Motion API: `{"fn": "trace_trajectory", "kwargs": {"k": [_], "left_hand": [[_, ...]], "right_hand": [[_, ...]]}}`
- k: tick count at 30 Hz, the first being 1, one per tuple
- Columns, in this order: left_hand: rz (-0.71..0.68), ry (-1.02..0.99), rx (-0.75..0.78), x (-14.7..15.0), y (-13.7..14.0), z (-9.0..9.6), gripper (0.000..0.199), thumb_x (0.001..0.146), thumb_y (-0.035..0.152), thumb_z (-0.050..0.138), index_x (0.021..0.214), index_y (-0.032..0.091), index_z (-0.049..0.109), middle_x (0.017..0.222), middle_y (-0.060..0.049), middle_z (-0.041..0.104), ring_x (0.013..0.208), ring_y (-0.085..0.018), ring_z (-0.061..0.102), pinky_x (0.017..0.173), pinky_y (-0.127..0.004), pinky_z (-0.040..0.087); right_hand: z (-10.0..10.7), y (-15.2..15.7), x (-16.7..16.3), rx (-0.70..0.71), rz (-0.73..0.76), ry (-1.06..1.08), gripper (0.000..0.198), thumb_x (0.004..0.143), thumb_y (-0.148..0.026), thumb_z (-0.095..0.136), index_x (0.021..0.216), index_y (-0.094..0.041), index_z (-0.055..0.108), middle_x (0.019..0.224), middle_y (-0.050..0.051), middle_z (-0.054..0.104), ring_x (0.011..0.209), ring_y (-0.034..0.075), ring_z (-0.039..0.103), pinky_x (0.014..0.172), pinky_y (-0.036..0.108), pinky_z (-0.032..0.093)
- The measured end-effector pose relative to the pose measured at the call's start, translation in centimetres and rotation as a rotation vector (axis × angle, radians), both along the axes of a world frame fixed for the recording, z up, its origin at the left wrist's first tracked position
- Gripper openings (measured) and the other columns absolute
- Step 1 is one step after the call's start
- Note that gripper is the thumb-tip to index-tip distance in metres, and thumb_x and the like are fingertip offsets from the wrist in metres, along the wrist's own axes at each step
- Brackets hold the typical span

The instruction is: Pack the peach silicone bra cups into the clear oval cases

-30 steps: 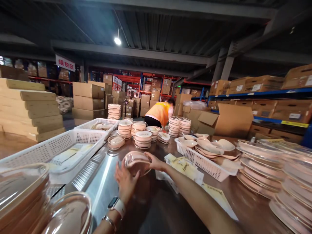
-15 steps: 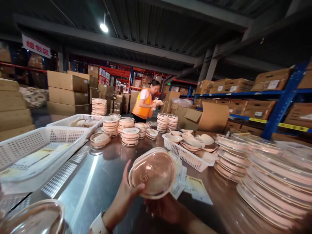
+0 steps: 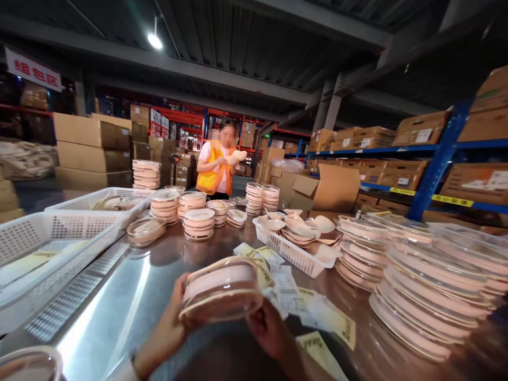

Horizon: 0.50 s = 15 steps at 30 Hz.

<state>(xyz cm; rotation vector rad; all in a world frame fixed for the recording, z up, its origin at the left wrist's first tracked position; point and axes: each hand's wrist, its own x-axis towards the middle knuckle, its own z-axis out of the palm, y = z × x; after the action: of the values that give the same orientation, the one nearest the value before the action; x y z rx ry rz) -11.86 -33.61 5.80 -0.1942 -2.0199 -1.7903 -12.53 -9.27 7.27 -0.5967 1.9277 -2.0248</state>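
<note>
Tilted on its side above the metal table is a round clear plastic case [image 3: 222, 286] with a pale pink pad inside. My left hand [image 3: 170, 320] grips its left side, the fingers wrapped behind it. At its lower right edge, the fingers of my right hand [image 3: 270, 323] are pinched on the rim. Printed cards and papers [image 3: 289, 286] lie spread on the table just beyond and to the right of the case. In the bottom left corner, part of another clear case [image 3: 29, 365] shows.
Tall stacks of cased pink pads [image 3: 428, 301] stand at the right. A white basket [image 3: 288, 251] of loose pink cups sits mid-table. More stacks [image 3: 198, 222] stand farther back. White perforated trays [image 3: 59, 227] are on the left. A person in an orange vest [image 3: 216, 169] stands beyond the table.
The case has turned from showing its flat face to showing its side, and shifted left. My right hand has come up to its right edge. The view has swung right; the co-worker has turned.
</note>
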Motion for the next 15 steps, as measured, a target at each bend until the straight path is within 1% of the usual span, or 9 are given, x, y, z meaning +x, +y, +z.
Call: {"fn": "trace_trajectory", "kwargs": {"k": [2,4,6,8,10,11,13,14,15], "left_hand": [[-0.026,0.129,-0.318,0.2,-1.7,0.3,0.054,0.073,0.019,0.062,0.127,0.022,0.056,0.121,-0.010,0.061,0.119,-0.030,0.058,0.104,-0.049,0.050],[0.052,0.265,-0.614,0.6,-2.5,0.3,0.060,0.071,0.002,0.048,0.126,0.021,0.060,0.126,-0.013,0.056,0.120,-0.029,0.058,0.102,-0.049,0.051],[0.190,0.389,-0.815,1.0,-2.4,0.1,0.064,0.072,-0.004,0.041,0.125,0.024,0.062,0.126,-0.014,0.055,0.114,-0.029,0.060,0.093,-0.047,0.054],[0.262,0.499,-0.976,1.2,-2.1,-0.2,0.061,0.077,-0.004,0.041,0.123,0.027,0.064,0.126,-0.014,0.055,0.112,-0.030,0.060,0.088,-0.046,0.054],[0.276,0.556,-1.074,1.1,-2.1,-0.5,0.058,0.080,-0.002,0.043,0.126,0.029,0.062,0.123,-0.014,0.057,0.109,-0.030,0.060,0.085,-0.045,0.054],[0.278,0.561,-1.092,1.0,-2.4,-0.6,0.057,0.081,-0.001,0.044,0.128,0.028,0.060,0.121,-0.014,0.058,0.107,-0.030,0.061,0.084,-0.044,0.054],[0.286,0.548,-1.095,0.5,-3.0,-0.7,0.056,0.081,0.002,0.047,0.133,0.023,0.056,0.117,-0.016,0.058,0.100,-0.029,0.061,0.081,-0.042,0.055],[0.288,0.548,-1.095,0.3,-3.4,-0.7,0.056,0.080,0.003,0.048,0.134,0.021,0.054,0.116,-0.016,0.057,0.098,-0.029,0.061,0.079,-0.042,0.055],[0.283,0.549,-1.104,0.1,-3.6,-0.7,0.057,0.080,0.004,0.049,0.134,0.019,0.053,0.115,-0.017,0.056,0.097,-0.030,0.061,0.079,-0.043,0.055]], "right_hand": [[0.7,0.3,-1.1,0.003,-0.145,0.054,0.060,0.080,-0.079,0.047,0.061,-0.023,0.034,0.055,-0.008,0.027,0.044,0.007,0.023,0.042,0.023,0.021],[0.2,0.0,-2.1,0.068,-0.210,0.095,0.057,0.079,-0.077,0.051,0.063,-0.024,0.035,0.053,-0.010,0.031,0.041,0.006,0.026,0.041,0.022,0.021],[-0.9,-0.6,-2.8,0.127,-0.223,0.110,0.053,0.078,-0.075,0.052,0.065,-0.025,0.038,0.050,-0.010,0.035,0.039,0.007,0.031,0.040,0.023,0.024],[-1.9,-1.3,-3.0,0.190,-0.240,0.125,0.048,0.083,-0.070,0.048,0.065,-0.026,0.040,0.046,-0.009,0.037,0.038,0.010,0.034,0.040,0.024,0.027],[-1.9,-1.5,-2.7,0.239,-0.271,0.140,0.042,0.087,-0.061,0.047,0.065,-0.026,0.045,0.047,-0.005,0.045,0.042,0.013,0.043,0.044,0.027,0.036],[-1.4,-1.1,-2.3,0.264,-0.298,0.167,0.036,0.087,-0.056,0.049,0.068,-0.025,0.050,0.054,-0.003,0.053,0.049,0.015,0.051,0.051,0.030,0.043],[0.2,1.1,-0.8,0.383,-0.374,0.325,0.022,0.085,-0.045,0.057,0.088,-0.024,0.063,0.081,0.004,0.069,0.078,0.022,0.065,0.077,0.038,0.051],[1.2,2.9,0.2,0.485,-0.425,0.439,0.027,0.083,-0.040,0.061,0.104,-0.024,0.065,0.101,0.007,0.071,0.097,0.026,0.065,0.092,0.042,0.049],[2.1,5.2,1.3,0.625,-0.475,0.559,0.038,0.082,-0.037,0.063,0.118,-0.024,0.063,0.117,0.010,0.069,0.113,0.029,0.060,0.103,0.045,0.044]]}}
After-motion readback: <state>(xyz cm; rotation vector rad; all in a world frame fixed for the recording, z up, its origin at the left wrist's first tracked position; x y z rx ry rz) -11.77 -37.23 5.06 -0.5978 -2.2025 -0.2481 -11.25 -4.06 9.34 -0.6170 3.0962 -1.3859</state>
